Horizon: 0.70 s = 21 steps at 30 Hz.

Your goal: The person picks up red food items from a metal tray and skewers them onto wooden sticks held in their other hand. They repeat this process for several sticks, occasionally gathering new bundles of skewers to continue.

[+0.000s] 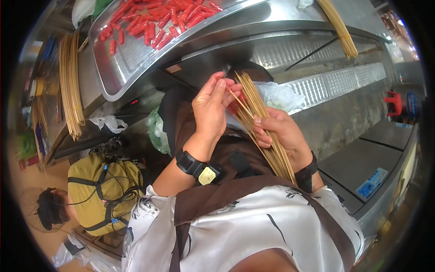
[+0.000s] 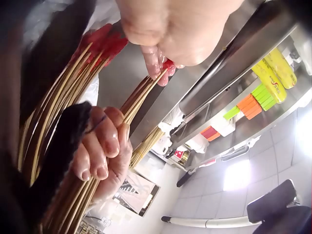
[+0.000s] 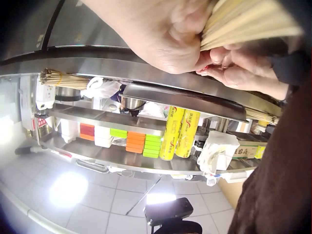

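Note:
My right hand (image 1: 283, 133) grips a thick bundle of bamboo skewers (image 1: 258, 109), their ends running down toward the apron. One skewer stands out from the bundle and slants toward my left hand (image 1: 210, 109). There the left fingers pinch a small red piece (image 2: 168, 64) at that skewer's tip, mostly covered by the fingers. More skewers carrying red pieces (image 2: 105, 41) lie beside the right hand in the left wrist view. A clear plastic bag (image 1: 276, 95) is just beyond the bundle. In the right wrist view the bundle hides part of both hands.
A metal tray (image 1: 136, 59) with many red pieces (image 1: 156, 22) sits on the steel counter ahead. Skewer bundles lie at left (image 1: 70, 86) and far right (image 1: 340, 29). Another person (image 1: 106, 190) in olive-yellow with black straps is at left. A red stool (image 1: 393, 104) stands far right.

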Each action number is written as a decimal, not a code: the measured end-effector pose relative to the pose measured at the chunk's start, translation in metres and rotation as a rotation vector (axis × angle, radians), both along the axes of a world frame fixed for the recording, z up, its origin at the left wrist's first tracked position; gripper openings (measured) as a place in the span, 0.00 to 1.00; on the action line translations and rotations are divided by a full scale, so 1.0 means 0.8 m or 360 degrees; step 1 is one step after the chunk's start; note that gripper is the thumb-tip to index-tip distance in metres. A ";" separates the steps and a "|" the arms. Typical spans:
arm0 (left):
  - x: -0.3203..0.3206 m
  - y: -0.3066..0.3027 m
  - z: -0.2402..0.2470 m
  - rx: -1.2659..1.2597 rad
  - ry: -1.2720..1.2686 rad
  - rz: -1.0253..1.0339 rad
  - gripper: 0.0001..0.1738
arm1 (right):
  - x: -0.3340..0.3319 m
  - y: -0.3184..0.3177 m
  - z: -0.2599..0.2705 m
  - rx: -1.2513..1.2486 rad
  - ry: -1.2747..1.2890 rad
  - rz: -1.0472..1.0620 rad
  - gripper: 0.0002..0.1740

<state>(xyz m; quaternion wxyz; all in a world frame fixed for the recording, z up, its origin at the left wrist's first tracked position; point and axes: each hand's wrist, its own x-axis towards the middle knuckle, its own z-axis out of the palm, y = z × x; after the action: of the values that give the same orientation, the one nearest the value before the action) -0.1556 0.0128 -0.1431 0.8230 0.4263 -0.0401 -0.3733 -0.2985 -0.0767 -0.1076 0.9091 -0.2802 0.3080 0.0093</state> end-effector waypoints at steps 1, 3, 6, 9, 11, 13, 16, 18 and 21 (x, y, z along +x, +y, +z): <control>-0.002 0.000 -0.001 0.0000 0.0004 -0.0010 0.14 | -0.001 0.000 -0.002 0.0005 -0.0002 -0.0005 0.05; -0.003 0.000 -0.002 0.0037 0.0041 -0.0016 0.14 | 0.000 -0.001 -0.003 0.0010 -0.0007 -0.0011 0.05; -0.005 0.001 -0.002 0.0014 0.0044 -0.0035 0.14 | 0.001 -0.001 -0.004 0.0006 0.0013 0.0012 0.05; -0.007 0.002 -0.003 0.0016 0.0098 -0.0038 0.14 | -0.001 -0.003 -0.005 0.0004 0.0016 0.0017 0.05; -0.008 0.003 -0.005 0.0004 0.0090 -0.0047 0.14 | -0.001 -0.003 -0.005 0.0004 0.0005 0.0031 0.05; -0.010 0.004 -0.006 -0.0007 0.0083 -0.0063 0.13 | -0.001 -0.003 -0.004 0.0007 0.0008 0.0027 0.05; -0.010 0.004 -0.006 0.0028 0.0011 -0.0118 0.13 | -0.002 -0.004 -0.005 0.0009 0.0004 0.0023 0.05; -0.012 0.004 -0.004 0.0054 0.0037 -0.0102 0.13 | -0.001 -0.004 -0.005 0.0017 0.0004 0.0026 0.05; -0.013 0.005 -0.004 0.0047 0.0058 -0.0119 0.13 | -0.002 -0.005 -0.005 0.0017 0.0019 0.0022 0.05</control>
<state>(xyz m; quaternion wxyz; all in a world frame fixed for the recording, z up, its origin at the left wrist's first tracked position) -0.1659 0.0171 -0.1462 0.8026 0.4298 -0.0355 -0.4121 -0.3002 -0.0807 -0.1119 0.9087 -0.2772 0.3116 0.0189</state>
